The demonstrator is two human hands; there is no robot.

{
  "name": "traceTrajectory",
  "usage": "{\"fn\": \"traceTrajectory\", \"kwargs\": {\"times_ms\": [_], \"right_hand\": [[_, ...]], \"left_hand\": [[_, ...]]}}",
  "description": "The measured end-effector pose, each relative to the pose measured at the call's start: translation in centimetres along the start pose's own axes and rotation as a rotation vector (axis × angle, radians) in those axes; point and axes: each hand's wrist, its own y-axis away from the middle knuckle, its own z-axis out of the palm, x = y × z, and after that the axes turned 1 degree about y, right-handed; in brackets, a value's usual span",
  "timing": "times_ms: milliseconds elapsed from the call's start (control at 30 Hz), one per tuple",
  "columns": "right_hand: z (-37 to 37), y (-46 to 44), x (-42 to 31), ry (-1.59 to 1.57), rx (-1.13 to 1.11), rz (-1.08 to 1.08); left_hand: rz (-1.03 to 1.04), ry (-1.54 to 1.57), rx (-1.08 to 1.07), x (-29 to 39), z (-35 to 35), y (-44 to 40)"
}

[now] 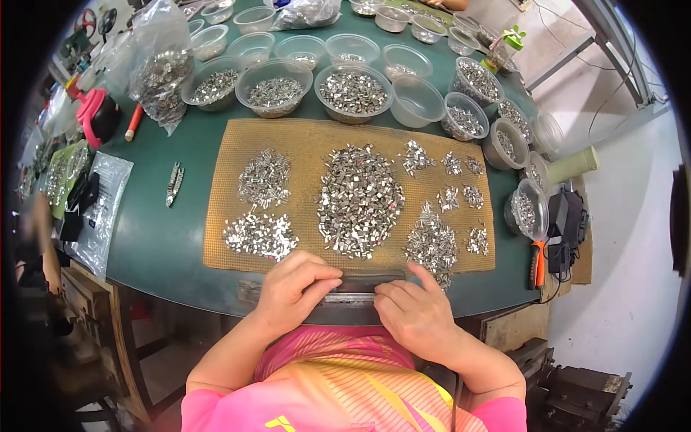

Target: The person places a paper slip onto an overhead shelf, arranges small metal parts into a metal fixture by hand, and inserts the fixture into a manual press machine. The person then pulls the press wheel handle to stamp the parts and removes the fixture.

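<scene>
A long metal bar or fixture (348, 298) lies along the table's front edge. My left hand (297, 288) is at its left part, thumb and index finger pinched together; whatever they hold is too small to make out. On the right part rests my right hand (414, 306), its fingers bent against the bar and one finger pointing up by the mat. Beyond both hands, a tan textured mat (306, 137) carries a big central pile of small metal pieces (360, 201), a pile of shiny pieces (260, 236) at left and thin pieces (432, 245) at right.
Plastic tubs, many with metal pieces (353, 92), curve around the mat's back and right. A filled plastic bag (162, 79), red marker (134, 122), and pink-and-black object (97, 117) are at left. Orange-handled pliers (537, 265) lie at the right edge.
</scene>
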Motion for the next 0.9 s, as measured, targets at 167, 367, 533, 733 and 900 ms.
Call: {"fn": "traceTrajectory", "kwargs": {"times_ms": [167, 367, 533, 733, 900], "right_hand": [[-1.0, 0.4, 0.5, -0.121, -0.056, 0.1], [1.1, 1.1, 0.7, -0.052, 0.103, -0.004], [1.3, 1.2, 1.6, -0.227, 0.13, 0.058], [1.2, 0.8, 2.5, -0.325, 0.145, 0.102], [1.0, -2.1, 2.9, -0.32, 0.196, 0.035]], "left_hand": [[-0.038, 0.056, -0.039, 0.1, 0.4, 0.5], [-0.013, 0.142, -0.122, 0.4, 2.3, 1.1], [0.036, 0.087, -0.145, 0.9, 3.1, 1.1], [0.151, -0.027, -0.109, 0.7, 3.6, 1.0], [0.307, -0.262, -0.105, 1.1, 4.3, 1.8]]}}
